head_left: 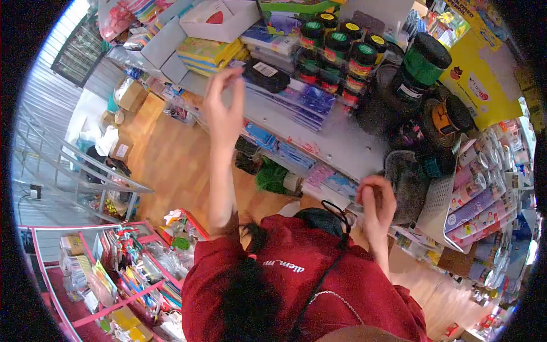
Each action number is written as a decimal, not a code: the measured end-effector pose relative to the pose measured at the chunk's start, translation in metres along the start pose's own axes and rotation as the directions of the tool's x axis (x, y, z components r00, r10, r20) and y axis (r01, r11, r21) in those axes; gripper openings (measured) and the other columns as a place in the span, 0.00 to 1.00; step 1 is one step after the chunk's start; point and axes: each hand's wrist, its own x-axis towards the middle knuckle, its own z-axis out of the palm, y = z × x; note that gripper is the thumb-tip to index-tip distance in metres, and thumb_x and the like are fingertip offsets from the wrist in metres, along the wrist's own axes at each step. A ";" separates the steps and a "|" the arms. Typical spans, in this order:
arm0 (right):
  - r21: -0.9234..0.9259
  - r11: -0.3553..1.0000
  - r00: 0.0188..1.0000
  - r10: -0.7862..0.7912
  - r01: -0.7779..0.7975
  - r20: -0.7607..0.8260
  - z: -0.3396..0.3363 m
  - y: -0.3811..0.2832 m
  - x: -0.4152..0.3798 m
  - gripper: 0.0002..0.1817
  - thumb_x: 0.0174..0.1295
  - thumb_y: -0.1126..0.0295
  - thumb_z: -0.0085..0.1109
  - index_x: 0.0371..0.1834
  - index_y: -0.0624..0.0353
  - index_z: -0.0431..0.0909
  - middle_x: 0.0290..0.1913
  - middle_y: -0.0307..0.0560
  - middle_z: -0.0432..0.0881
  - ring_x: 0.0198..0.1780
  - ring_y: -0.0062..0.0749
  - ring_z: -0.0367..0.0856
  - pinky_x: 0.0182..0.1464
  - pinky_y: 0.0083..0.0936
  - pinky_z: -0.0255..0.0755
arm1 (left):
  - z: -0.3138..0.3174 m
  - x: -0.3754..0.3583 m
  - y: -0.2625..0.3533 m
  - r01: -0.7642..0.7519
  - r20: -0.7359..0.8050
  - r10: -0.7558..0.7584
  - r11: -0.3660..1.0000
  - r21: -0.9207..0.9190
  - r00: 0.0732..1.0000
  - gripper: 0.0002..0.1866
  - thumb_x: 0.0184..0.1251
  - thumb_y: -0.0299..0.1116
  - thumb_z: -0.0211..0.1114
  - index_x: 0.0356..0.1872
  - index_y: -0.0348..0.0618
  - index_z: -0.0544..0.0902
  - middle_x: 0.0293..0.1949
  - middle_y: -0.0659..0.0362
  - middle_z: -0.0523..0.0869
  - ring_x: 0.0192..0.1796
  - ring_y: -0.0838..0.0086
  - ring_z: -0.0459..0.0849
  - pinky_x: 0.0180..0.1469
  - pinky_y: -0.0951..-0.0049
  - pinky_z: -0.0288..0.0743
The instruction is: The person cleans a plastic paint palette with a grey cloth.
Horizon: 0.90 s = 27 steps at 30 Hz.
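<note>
My left hand (224,105) is raised over the shelf's front edge, thumb and fingers bent with a gap between them. Beside its fingertips lies a black packet (266,76) with a white label; I see no clear grip on it. Under and beside that packet is a stack of blue-purple flat packs (307,105). My right hand (377,199) hangs near the shelf edge at the right, fingers loosely curled and apart, with nothing visible in it. Close to it stands a dark translucent bin (405,188).
Several small paint jars (336,43) stand stacked behind, beside larger dark jars (427,60). Yellow packs (208,54) and a white box (219,21) sit at the back left. A white basket (441,205) holds rolled items at right. A pink-edged display (108,262) stands lower left.
</note>
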 end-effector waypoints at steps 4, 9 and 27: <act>0.041 0.998 0.994 0.039 -0.043 0.098 0.000 0.007 0.005 0.07 0.63 0.77 0.48 0.42 0.63 0.74 0.31 0.40 0.76 0.31 0.19 0.72 0.35 0.17 0.67 | 0.025 0.040 0.037 -0.345 0.175 0.325 0.933 0.099 0.929 0.11 0.61 0.31 0.60 0.43 0.38 0.78 0.40 0.55 0.82 0.44 0.66 0.80 0.49 0.69 0.71; 0.174 0.982 0.996 0.066 -0.076 0.058 0.002 0.007 0.011 0.08 0.64 0.76 0.47 0.44 0.62 0.74 0.31 0.38 0.74 0.33 0.18 0.71 0.38 0.16 0.66 | 0.057 0.065 0.016 0.000 0.360 0.037 0.995 -0.102 0.932 0.17 0.66 0.42 0.56 0.43 0.37 0.78 0.38 0.54 0.82 0.43 0.65 0.80 0.48 0.68 0.72; -0.474 0.880 0.920 -0.167 -0.022 -0.353 0.053 -0.029 0.137 0.25 0.64 0.59 0.52 0.56 0.69 0.71 0.31 0.57 0.81 0.31 0.32 0.80 0.37 0.24 0.72 | 0.082 0.116 -0.015 0.523 0.835 -0.189 0.842 -0.133 0.517 0.27 0.70 0.51 0.47 0.44 0.32 0.77 0.30 0.54 0.82 0.27 0.74 0.80 0.33 0.76 0.75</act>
